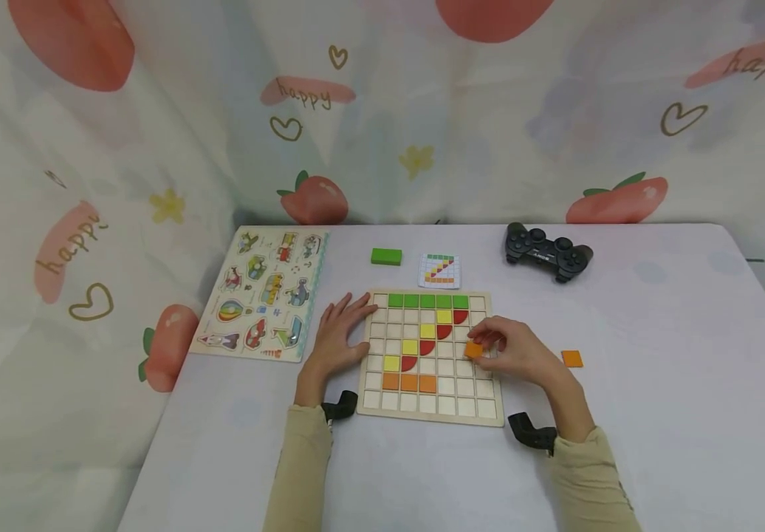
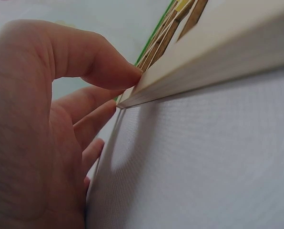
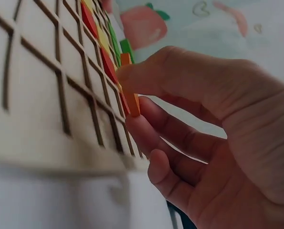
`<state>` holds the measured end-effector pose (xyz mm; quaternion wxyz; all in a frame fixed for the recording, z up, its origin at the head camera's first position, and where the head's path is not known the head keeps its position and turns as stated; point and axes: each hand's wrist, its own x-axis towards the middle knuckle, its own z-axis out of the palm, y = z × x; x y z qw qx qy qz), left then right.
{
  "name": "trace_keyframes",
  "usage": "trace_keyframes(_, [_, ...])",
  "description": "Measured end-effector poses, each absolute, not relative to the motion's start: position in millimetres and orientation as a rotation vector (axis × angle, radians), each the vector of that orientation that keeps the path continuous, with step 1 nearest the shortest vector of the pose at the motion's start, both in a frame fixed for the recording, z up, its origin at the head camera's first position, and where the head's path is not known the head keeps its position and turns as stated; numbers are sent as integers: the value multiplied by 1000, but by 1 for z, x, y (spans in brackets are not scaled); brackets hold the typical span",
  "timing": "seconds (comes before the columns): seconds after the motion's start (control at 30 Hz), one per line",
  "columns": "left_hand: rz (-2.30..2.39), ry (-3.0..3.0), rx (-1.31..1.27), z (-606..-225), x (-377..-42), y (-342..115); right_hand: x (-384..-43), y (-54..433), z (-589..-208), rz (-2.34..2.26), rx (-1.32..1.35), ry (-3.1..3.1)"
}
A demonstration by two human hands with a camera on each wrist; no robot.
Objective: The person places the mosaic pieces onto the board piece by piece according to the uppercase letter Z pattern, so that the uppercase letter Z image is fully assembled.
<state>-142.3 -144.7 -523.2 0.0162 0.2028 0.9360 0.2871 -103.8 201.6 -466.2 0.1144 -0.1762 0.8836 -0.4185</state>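
A wooden grid board (image 1: 447, 406) lies on the table between the two hands. Green squares (image 1: 427, 301) fill part of its top row, yellow squares (image 1: 410, 346) and red quarter-round pieces (image 1: 427, 347) run diagonally, and three orange squares (image 1: 408, 382) sit side by side lower down. My left hand (image 1: 336, 336) touches the board's left edge, fingers spread; the left wrist view shows the thumb (image 2: 111, 71) against its rim. Over the board's right side, my right hand (image 1: 518, 351) pinches an orange square tile (image 3: 135, 102) between thumb and fingers, held above the cells.
Another orange tile (image 1: 571, 358) lies right of the board. Behind the board are a green block (image 1: 386, 256) and a small pattern card (image 1: 440, 271). A black game controller (image 1: 547, 253) rests at the back right, a picture puzzle board (image 1: 259, 295) at the left.
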Motion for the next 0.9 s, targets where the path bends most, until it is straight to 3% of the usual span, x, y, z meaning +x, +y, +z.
trace_keyframes(0.4, [904, 2915, 640, -521, -143, -144, -77, 165, -474, -1131, -685, 2602])
trace_keyframes(0.9, [900, 2917, 647, -520, -142, -143, -69, 168, -479, -1184, -682, 2607])
